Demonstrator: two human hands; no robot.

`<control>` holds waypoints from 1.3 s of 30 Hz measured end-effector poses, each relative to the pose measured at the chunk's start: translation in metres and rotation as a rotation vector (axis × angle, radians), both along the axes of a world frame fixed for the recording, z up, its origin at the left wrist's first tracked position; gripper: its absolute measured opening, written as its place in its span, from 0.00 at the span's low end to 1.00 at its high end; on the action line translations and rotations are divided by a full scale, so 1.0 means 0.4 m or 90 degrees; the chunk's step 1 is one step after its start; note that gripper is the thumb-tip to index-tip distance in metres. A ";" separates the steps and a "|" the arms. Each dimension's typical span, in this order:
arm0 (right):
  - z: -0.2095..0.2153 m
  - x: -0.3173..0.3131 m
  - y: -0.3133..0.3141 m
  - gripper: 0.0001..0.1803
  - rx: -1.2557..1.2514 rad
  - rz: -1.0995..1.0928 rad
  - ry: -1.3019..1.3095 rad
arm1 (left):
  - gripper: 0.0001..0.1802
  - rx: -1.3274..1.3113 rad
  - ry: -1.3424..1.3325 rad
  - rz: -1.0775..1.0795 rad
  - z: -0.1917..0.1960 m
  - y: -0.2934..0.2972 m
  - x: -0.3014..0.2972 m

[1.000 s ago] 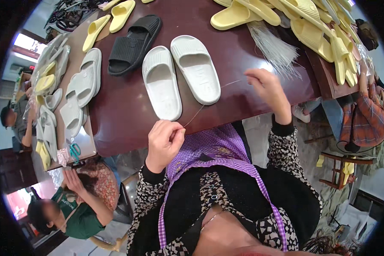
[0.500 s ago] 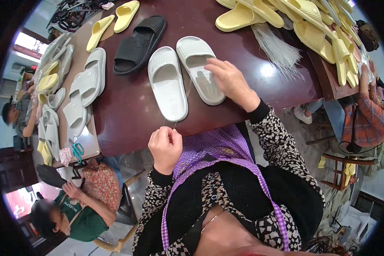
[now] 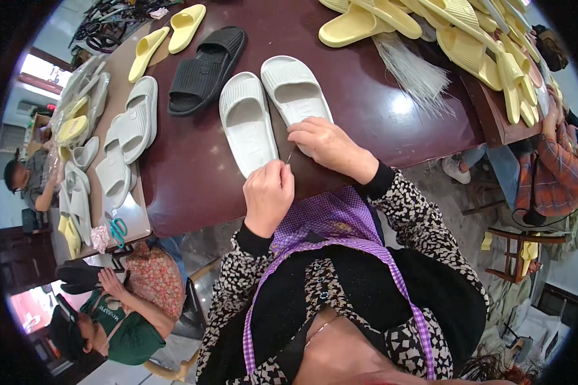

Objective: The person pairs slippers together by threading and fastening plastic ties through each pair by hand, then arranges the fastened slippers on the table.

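A person's left hand pinches a thin, pale strand between closed fingertips, while the right hand rests loosely curled on the heel of one of two white foam slippers lying side by side near the edge of the dark red surface. The strand looks feather-light, limp and easy to lose, best gripped near its tip; the slippers seem soft, light and squashy, easiest to take by the strap or heel rim.
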State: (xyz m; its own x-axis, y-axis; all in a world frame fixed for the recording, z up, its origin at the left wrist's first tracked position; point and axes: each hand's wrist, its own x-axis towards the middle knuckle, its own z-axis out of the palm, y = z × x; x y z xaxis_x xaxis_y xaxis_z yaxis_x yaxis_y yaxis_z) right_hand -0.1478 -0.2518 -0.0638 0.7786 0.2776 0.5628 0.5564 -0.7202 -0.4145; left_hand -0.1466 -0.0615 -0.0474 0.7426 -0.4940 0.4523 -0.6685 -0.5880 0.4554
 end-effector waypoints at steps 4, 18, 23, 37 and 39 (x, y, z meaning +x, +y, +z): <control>0.004 0.030 -0.020 0.12 -0.015 -0.034 0.013 | 0.07 0.023 -0.028 -0.020 0.013 -0.030 0.047; 0.027 0.055 -0.068 0.10 0.111 -0.112 -0.003 | 0.08 0.086 -0.096 -0.037 -0.032 -0.047 0.167; 0.088 0.128 -0.102 0.10 0.241 -0.219 0.048 | 0.07 0.044 -0.061 -0.040 -0.040 -0.038 0.175; 0.036 0.431 -0.138 0.12 -0.005 -0.314 0.219 | 0.04 -0.076 -0.104 -0.051 -0.035 0.008 0.197; 0.037 0.430 -0.127 0.12 0.030 -0.308 0.172 | 0.02 -0.058 -0.118 -0.043 -0.034 0.011 0.209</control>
